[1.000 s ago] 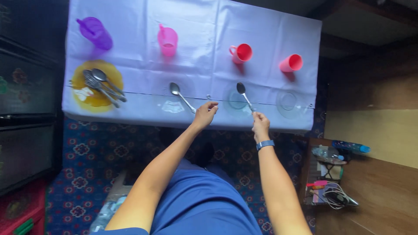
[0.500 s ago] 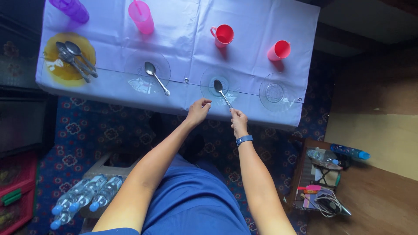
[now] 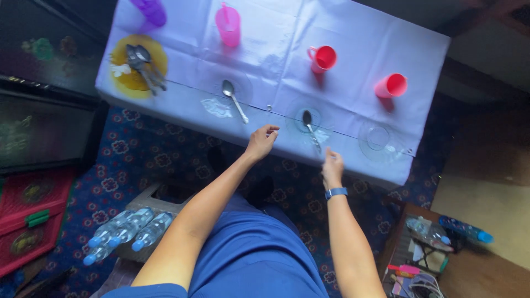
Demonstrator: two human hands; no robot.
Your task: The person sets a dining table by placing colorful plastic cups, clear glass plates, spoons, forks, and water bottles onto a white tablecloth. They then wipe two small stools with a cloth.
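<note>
So the shiny metal spoon (image 3: 309, 127) is lying bowl-up on a clear glass plate (image 3: 307, 122), handle pointing at the near edge of the bench (image 3: 353, 49), which has a pale lilac cloth over it. Right hand (image 3: 332, 167) sits just near the handle tip, grip loose and spread, not pinching anything. Left hand (image 3: 261, 140) hangs by the bench edge, fingers loosely curled on nothing. Floor is a dark blue patterned carpet (image 3: 143, 157), with capped water bottles (image 3: 124, 234) down on the left.
</note>
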